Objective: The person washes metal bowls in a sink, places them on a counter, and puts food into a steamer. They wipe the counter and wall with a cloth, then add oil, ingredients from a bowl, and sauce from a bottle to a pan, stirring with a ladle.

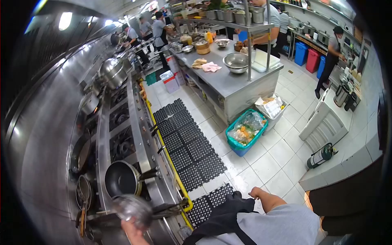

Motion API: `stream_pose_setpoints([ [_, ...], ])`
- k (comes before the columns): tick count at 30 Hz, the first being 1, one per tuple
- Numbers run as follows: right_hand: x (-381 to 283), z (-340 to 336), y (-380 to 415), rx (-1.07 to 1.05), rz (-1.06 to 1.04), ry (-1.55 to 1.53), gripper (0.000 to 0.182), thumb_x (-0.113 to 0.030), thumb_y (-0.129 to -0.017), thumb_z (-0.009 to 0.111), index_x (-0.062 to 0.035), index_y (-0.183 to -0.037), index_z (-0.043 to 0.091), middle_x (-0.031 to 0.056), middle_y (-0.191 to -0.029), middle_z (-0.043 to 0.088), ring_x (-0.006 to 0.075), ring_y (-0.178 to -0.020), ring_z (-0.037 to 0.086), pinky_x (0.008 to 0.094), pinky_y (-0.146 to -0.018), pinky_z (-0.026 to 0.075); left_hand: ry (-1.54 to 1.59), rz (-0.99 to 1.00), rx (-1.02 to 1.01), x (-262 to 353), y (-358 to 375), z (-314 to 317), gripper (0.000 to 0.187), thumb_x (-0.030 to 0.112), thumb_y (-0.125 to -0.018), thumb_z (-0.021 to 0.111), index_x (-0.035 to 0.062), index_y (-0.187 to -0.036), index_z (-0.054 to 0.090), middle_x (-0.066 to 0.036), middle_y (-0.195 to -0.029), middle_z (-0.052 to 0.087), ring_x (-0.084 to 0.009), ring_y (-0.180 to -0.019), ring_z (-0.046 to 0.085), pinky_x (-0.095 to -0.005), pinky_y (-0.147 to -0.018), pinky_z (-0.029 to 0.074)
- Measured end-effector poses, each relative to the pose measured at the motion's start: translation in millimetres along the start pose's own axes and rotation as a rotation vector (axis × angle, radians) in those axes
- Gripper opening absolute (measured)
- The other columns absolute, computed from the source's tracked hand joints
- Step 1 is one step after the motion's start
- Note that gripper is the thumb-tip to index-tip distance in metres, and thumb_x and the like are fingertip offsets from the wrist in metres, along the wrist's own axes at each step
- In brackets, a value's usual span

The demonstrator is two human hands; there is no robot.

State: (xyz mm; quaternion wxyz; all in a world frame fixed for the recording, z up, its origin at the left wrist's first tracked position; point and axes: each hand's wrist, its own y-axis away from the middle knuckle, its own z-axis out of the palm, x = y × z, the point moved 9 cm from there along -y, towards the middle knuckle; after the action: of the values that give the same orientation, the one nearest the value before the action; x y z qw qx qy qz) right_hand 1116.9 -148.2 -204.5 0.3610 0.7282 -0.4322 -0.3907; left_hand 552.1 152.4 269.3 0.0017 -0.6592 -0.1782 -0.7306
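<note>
Near the bottom, my left hand [131, 227] is closed on a shiny metal bowl [134, 210], which is blurred. The bowl is tilted and lies just in front of a black frying pan [121, 179] on the stove. My right hand [256, 192] hangs beside my body above the tiled floor; its fingers look curled, and whether anything is in them is too small to tell. A strainer [83, 190] and utensils with wooden handles lie at the left of the pan.
Burners [122, 143] and large pots [112, 73] line the stove, edged by a yellow pipe [171, 167]. Black mats [183, 143] cover part of the floor. A waste bin [245, 132] stands by the steel table [220, 85]. Several people work farther back.
</note>
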Motion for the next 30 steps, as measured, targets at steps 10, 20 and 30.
stream_pose_setpoints([
  [10, -153.8, -164.9, 75.2, -0.21, -0.468, -0.706, 0.058, -0.051, -0.096, 0.053, -0.006, -0.132, 0.051, 0.0138, -0.119, 0.064, 0.0242, -0.091, 0.069, 0.0348, -0.068, 0.058, -0.348, -0.229, -0.578, -170.6, -1.8, 325.4, 0.027, -0.008, -0.079, 0.07, -0.0035, -0.105, 0.066, -0.013, -0.095, 0.07, -0.0211, -0.08, 0.068, -0.0351, -0.071, 0.056],
  [20, -327.8, -244.4, 120.4, -0.31, -0.543, -0.831, 0.081, -0.036, -0.09, 0.069, -0.0007, -0.145, 0.021, 0.0215, -0.139, 0.038, 0.033, -0.107, 0.062, 0.0426, -0.071, 0.063, -0.66, -0.017, -0.821, -193.5, -85.4, 499.2, 0.033, 0.004, -0.08, 0.066, -0.0018, -0.112, 0.067, -0.016, -0.103, 0.072, -0.0221, -0.092, 0.069, -0.0344, -0.084, 0.053],
  [30, -442.8, -382.4, 8.4, 0.113, -0.39, -1.165, 0.057, 0.0, -0.083, 0.06, -0.009, -0.137, 0.045, 0.0155, -0.111, 0.062, 0.0315, -0.086, 0.067, 0.0436, -0.052, 0.061, -0.85, 0.281, -1.34, -135.5, -219.4, 729.9, 0.059, 0.048, -0.085, 0.066, 0.001, -0.121, 0.062, -0.023, -0.113, 0.067, -0.0357, -0.108, 0.064, -0.0396, -0.094, 0.049],
])
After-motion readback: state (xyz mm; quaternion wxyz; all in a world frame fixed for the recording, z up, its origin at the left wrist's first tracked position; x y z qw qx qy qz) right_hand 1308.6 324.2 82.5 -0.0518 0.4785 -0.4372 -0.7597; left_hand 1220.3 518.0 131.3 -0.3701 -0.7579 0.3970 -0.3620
